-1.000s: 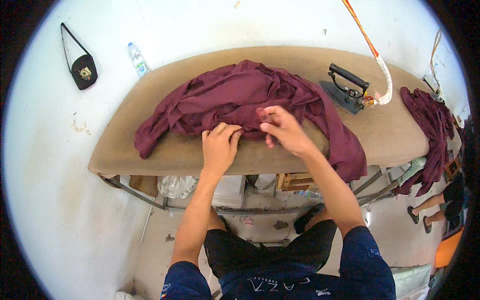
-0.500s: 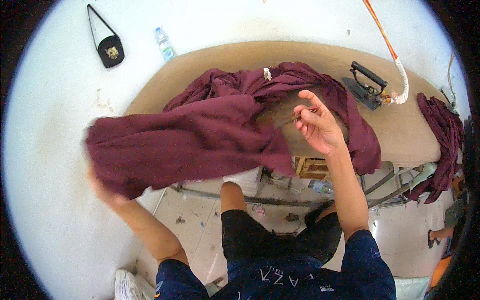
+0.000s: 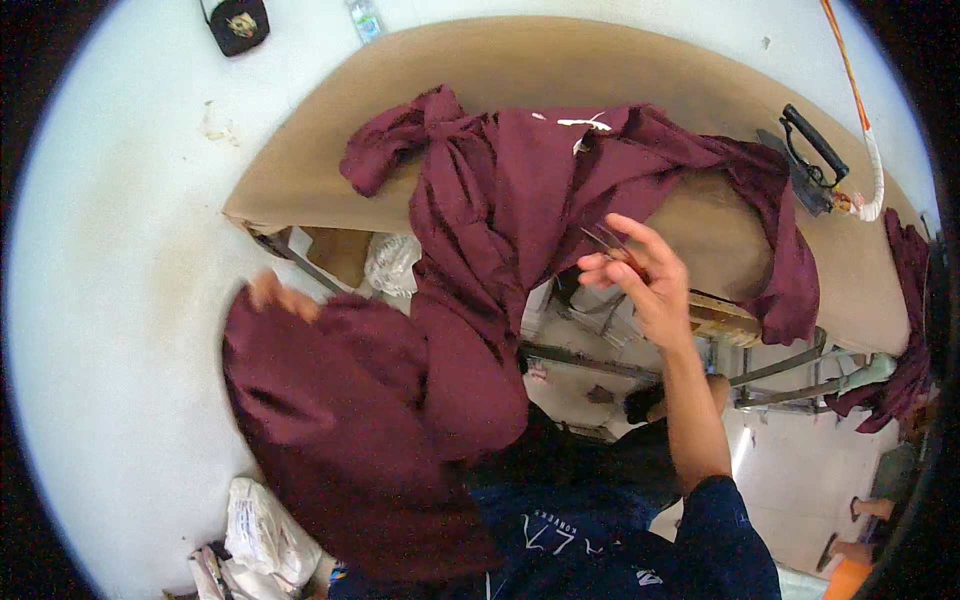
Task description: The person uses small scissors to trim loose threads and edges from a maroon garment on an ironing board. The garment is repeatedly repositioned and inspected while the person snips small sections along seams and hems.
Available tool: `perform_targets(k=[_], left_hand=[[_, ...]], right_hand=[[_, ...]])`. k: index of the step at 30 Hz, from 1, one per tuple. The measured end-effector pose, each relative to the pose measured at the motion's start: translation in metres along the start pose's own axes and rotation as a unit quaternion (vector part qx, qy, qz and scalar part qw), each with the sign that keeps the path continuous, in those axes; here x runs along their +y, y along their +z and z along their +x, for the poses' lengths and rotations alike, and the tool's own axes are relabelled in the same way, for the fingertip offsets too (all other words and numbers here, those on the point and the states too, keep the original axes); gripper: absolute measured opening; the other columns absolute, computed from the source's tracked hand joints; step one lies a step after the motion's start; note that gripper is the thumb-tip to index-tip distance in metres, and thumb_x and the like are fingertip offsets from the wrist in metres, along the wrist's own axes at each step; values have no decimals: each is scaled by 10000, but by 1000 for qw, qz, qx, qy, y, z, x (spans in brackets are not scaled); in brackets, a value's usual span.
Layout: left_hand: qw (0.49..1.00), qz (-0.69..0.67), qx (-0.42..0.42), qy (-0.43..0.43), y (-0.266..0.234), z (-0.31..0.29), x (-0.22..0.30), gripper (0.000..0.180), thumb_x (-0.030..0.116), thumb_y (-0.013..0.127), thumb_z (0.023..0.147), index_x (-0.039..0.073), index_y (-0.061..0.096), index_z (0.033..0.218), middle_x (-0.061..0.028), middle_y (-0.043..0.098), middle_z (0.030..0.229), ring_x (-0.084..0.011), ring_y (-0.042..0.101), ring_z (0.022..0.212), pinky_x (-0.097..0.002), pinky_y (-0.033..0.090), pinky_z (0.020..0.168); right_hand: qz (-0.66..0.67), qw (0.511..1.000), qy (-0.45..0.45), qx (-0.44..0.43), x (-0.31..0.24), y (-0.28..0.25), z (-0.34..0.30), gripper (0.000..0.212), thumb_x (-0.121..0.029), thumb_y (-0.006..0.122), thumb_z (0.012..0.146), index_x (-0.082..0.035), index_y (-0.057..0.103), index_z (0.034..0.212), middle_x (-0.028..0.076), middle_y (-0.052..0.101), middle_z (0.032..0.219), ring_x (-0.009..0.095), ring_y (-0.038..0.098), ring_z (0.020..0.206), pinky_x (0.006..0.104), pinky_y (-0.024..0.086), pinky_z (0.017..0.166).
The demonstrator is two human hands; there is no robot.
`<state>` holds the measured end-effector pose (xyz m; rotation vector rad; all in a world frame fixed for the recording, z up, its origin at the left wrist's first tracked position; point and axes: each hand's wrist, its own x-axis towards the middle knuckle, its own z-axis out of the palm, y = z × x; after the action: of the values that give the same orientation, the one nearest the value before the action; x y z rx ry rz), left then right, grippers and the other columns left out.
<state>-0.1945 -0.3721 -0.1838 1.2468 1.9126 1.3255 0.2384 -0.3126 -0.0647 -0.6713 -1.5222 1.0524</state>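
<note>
Head view: left grip (image 3: 284, 298) clutches creased maroon cloth (image 3: 465, 215); right grip (image 3: 650, 285) holds a slim two-pronged tool (image 3: 628, 261).

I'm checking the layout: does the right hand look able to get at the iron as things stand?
Probably yes: the iron sits beyond the right hand, its top uncovered, with just maroon cloth and padded table between them. The thin tool in that grip might need setting down first.

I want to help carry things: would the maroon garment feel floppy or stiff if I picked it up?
The maroon garment would probably flop: it droops over the edge of the tan table in loose folds. It seems fairly light, since the left hand alone holds up one part.
</note>
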Motion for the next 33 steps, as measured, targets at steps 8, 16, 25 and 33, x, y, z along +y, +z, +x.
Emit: perform_targets(k=[8,16,25,33], left_hand=[[921,273,-277,-35,24,-108,-110,307,121,600,867,33,668,1153,-218,670,1130,-423,597,1078,-462,471,967],[987,-15,11,162,99,-42,84,644,241,793,825,36,513,1367,-171,608,1240,-318,604,1126,-419,467,984],[968,-239,-51,53,142,-32,144,800,306,794,852,-15,365,1446,-150,606,1197,-258,580,1115,-391,443,995],[944,-292,-132,-78,142,-96,59,466,388,639,945,15,552,1210,-109,594,1095,-203,546,907,-375,454,826]], right_hand=[[-417,901,-118,-20,-29,-84,36,356,-5,643,785,-46,654,1138,100,601,943,267,636,907,374,513,782],[-492,859,-135,-53,14,-67,99,302,-27,695,667,-21,620,959,143,539,837,347,581,767,382,466,658],[-180,870,54,-455,-20,-35,-109,319,-145,759,662,-81,623,943,114,618,845,350,646,791,428,516,664],[84,916,71,-385,-8,-61,-175,470,-356,811,731,-3,639,990,162,621,813,376,648,776,432,502,651]])
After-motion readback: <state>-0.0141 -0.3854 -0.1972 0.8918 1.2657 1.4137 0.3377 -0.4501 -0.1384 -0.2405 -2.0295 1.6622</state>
